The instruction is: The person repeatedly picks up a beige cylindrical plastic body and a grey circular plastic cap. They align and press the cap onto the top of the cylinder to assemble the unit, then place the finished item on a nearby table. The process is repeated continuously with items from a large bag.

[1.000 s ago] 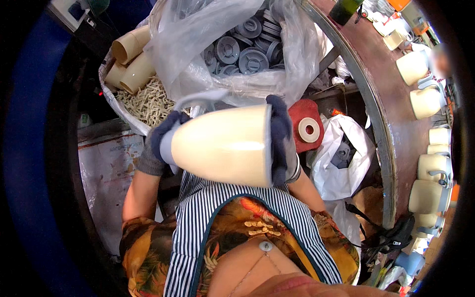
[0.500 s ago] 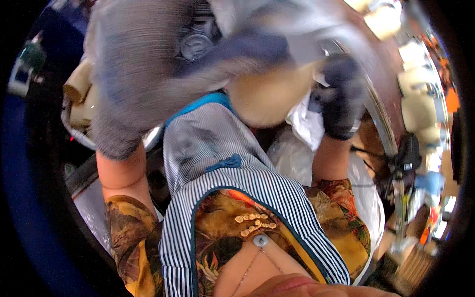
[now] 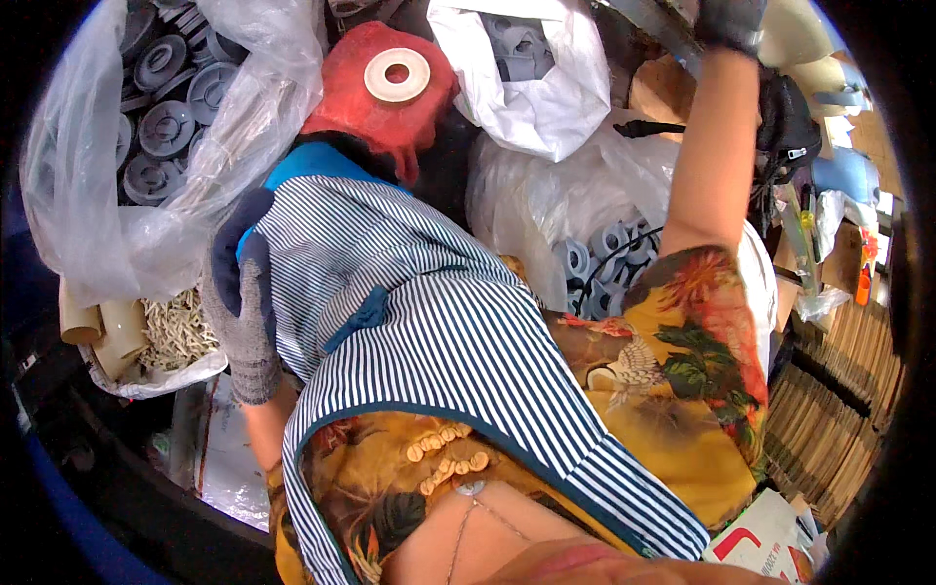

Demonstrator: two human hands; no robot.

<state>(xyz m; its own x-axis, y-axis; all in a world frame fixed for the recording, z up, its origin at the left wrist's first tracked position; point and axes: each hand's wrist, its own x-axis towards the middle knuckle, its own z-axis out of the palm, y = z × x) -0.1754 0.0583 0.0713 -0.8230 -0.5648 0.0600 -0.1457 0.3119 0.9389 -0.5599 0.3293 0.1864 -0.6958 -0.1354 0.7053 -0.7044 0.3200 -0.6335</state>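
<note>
My left hand, in a grey knitted glove with dark blue coating, rests along the left side of my striped apron. Its fingers are stretched out and nothing shows in them. The right arm reaches far forward to the top right, where my right hand wears a dark glove. The picture's edge cuts that hand off, so its fingers and anything in them are hidden. Ahead of my lap, a pale flat ring lies on a red covered object.
A clear bag of round grey plastic parts stands at left, above cardboard tubes and small beige pieces. A white sack and another clear bag hold grey parts. Stacked cardboard is at right.
My hands have moved apart: the left back to my side, the right forward to the top edge. The white sheet at my right hand and the tan rounded thing between my arms are out of view.
</note>
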